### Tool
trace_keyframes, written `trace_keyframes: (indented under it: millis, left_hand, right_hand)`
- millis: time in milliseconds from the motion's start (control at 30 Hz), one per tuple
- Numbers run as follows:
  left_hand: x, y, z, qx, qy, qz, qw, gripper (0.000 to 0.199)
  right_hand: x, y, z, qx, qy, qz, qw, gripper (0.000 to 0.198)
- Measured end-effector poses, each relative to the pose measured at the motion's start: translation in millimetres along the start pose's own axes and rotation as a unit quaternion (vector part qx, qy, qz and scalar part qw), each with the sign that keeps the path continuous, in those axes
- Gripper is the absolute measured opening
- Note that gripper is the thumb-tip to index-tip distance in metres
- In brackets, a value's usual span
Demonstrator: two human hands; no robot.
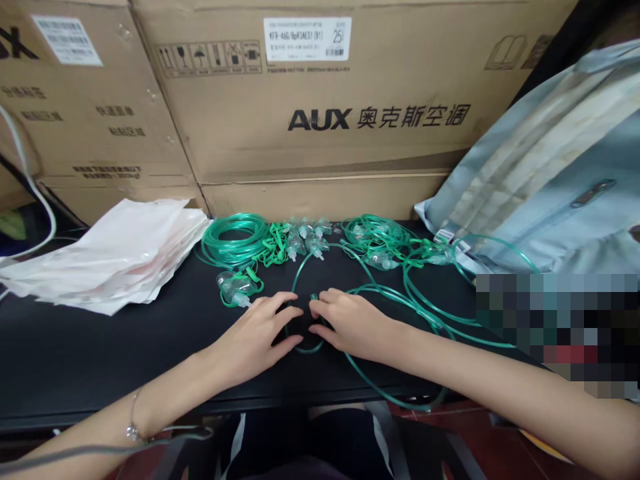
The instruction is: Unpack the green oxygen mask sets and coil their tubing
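My right hand point(347, 320) has its fingers curled round a green plastic tube point(367, 380), and a dark end of it pokes up beside the index finger. Facing it, my left hand point(263, 330) is open, thumb and fingers apart, where a loop of the same tubing passes at its fingertips; whether they touch it is unclear. Left of that hand lies a clear mask point(233, 287) with a green strap and a white nozzle. Behind both hands sit a coil of green tubing point(235, 240), a cluster of small clear nozzle pieces point(307, 233) and more masks with tubing point(377, 237).
White plastic packets point(100, 253) are stacked on the left of the black table point(150, 360). A large cardboard box point(320, 153) stands along the back. A light blue backpack point(560, 173) leans on the right, beside a pixelated patch. A white cable point(30, 173) hangs at far left.
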State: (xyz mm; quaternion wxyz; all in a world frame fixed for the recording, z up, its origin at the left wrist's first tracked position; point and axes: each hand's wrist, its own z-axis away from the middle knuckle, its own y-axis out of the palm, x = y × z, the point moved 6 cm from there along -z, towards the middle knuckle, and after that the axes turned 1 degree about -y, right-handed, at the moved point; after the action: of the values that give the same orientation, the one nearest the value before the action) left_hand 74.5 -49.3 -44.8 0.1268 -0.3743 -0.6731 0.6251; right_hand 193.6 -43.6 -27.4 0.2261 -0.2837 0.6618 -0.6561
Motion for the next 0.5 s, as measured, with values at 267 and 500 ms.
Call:
trace_keyframes:
  millis: [267,500]
  left_hand:
    - [18,0,-2,-0.075,-0.054,0.096,0.991,0.045]
    - [22,3,-9,-0.061,-0.065,0.126,0.988,0.050]
  right_hand:
    - [-8,7,-3,-0.038,-0.006,-0.078,0.996,0.050]
    - [-13,8,-3,-0.093,-0.066,-0.076,0.990,0.029]
